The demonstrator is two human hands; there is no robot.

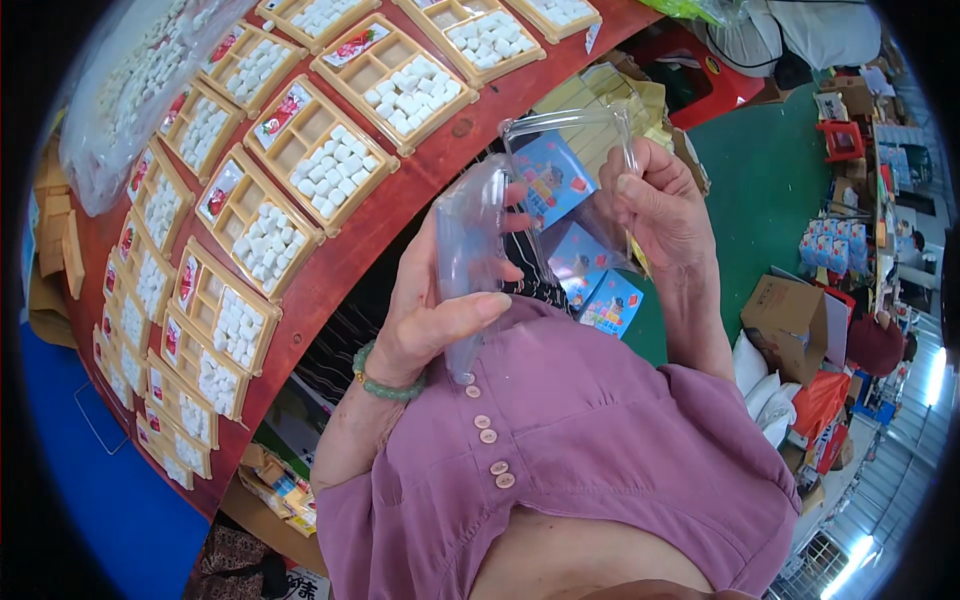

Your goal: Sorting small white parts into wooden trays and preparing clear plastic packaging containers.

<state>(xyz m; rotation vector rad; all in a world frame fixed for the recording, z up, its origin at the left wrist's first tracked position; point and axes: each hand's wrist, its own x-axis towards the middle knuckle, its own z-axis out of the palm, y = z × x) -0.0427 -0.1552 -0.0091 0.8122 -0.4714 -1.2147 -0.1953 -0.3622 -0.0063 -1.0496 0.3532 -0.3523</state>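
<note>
My left hand (415,290), with a green bead bracelet (385,378) at the wrist, is closed around clear plastic covers (465,230), seemingly a nested stack. A single clear plastic cover (565,122) hangs tilted between my hands. Its right edge is pinched by the thumb and fingers of my right hand (660,200); its left side is close to my left fingertips. Beside my left hand, the red table (450,130) bears rows of beige compartment trays (322,232). Each holds small white pieces (338,172) in its large compartment and a strawberry-printed packet (283,115) in a corner.
A clear bag of white pieces (140,90) lies at the table's far left. Blue printed boxes (612,303) sit below my hands. On the right are a red stool (700,75), the green floor (750,180) and a cardboard carton (785,325).
</note>
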